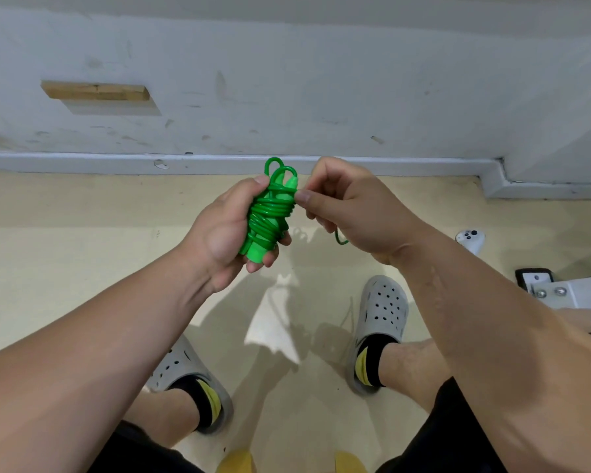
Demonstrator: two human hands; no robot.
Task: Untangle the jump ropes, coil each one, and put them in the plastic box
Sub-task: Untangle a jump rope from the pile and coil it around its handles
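A green jump rope [269,213] is wound into a tight bundle around its two green handles, with small loops sticking out at the top. My left hand [224,230] grips the bundle from the left, thumb on top and fingers curled under the handle ends. My right hand [347,206] pinches the cord at the bundle's right side between thumb and forefinger. A short green loop of cord shows below that hand. The plastic box is out of view.
I stand on a cream floor close to a grey-white wall with a skirting board [116,162]. My feet wear grey clogs [381,322]. A white controller [471,238] and a white metal bracket [560,290] lie at the right. A wooden block [94,91] sticks out from the wall.
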